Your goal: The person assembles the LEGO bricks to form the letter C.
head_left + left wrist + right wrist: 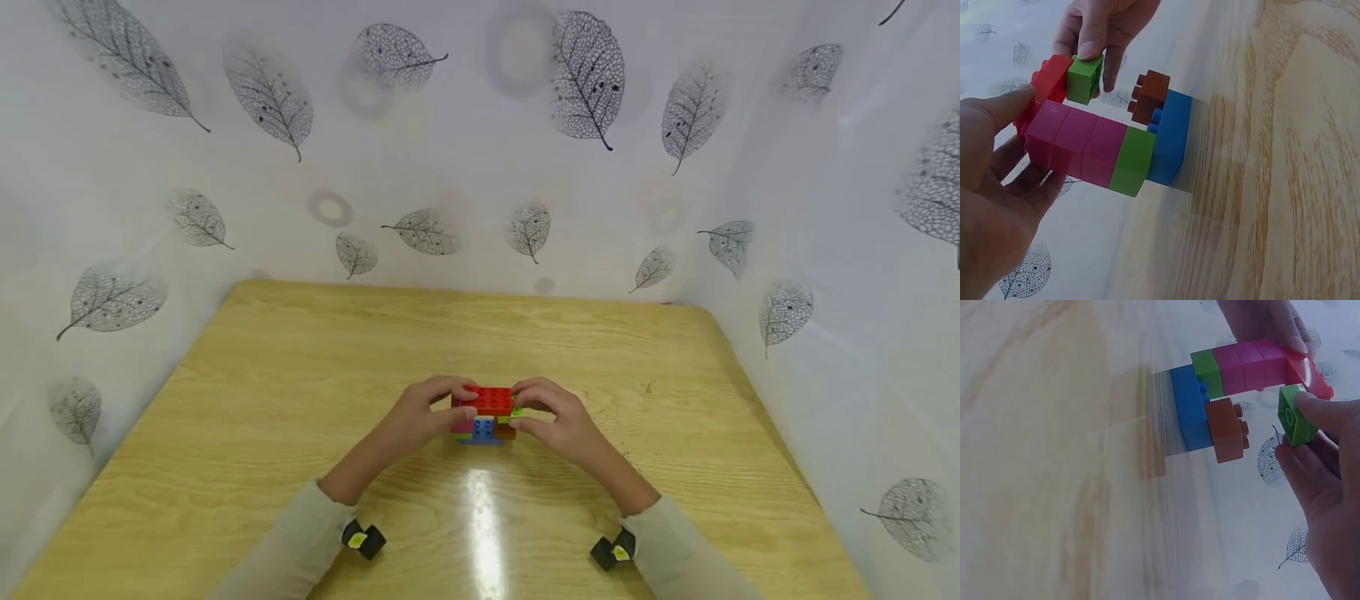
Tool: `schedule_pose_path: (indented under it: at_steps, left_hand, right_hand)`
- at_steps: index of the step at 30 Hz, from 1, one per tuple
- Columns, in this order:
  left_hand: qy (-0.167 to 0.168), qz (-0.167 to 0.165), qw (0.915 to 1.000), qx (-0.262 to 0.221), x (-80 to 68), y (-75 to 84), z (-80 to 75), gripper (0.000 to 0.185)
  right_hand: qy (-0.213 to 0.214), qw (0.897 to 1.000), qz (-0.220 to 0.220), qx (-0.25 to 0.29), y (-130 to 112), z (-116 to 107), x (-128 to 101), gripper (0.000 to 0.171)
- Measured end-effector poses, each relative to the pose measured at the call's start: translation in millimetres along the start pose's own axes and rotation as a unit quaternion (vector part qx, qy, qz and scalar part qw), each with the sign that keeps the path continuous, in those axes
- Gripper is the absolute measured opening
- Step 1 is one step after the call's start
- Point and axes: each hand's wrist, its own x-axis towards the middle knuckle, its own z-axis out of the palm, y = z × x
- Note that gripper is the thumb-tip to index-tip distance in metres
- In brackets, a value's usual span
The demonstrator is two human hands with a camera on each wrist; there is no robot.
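Note:
A structure of toy building bricks stands on the table. Its base is a blue brick (1174, 134), with a green brick (1133, 161) and several magenta bricks (1085, 142) stacked at one end. A brown brick (1225, 430) sits on the base's other end, studs up. A red brick (493, 402) lies across the top of the magenta stack and overhangs toward the right. My left hand (420, 412) grips the red brick and the stack's top between thumb and fingers. My right hand (558, 419) pinches a small green brick (1298, 419) at the red overhang, above the brown brick with a gap between.
The wooden table (337, 333) spreads around the bricks. A pale leaf-printed cloth (465, 167) rises behind the table and along its sides. Black devices with yellow marks sit at the left wrist (363, 539) and the right wrist (614, 549).

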Motion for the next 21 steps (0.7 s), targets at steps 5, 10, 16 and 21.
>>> schedule_pose_path:
  at_steps: [5, 10, 16, 21]
  left_hand:
    - [0.005, 0.038, 0.9992, -0.008, -0.6, -1.2, -0.2, 0.012]
    - [0.022, 0.049, 0.9985, -0.006, -5.0, 9.4, -4.5, 0.023]
    - [0.039, 0.035, 0.9986, -0.001, -17.5, 30.3, -15.1, 0.024]
    - [0.039, 0.038, 0.9983, -0.023, -22.2, 23.5, -16.3, 0.022]
  right_hand:
    - [-0.011, 1.000, -0.013, -0.017, 0.0, -1.5, -0.1, 0.019]
    - [-0.012, 0.999, -0.039, -0.013, 15.8, -5.8, -1.3, 0.026]
    - [-0.012, 0.999, -0.045, -0.019, 38.8, -11.4, -4.3, 0.028]
    - [-0.025, 0.998, -0.053, 0.005, 36.2, -10.0, -5.2, 0.028]
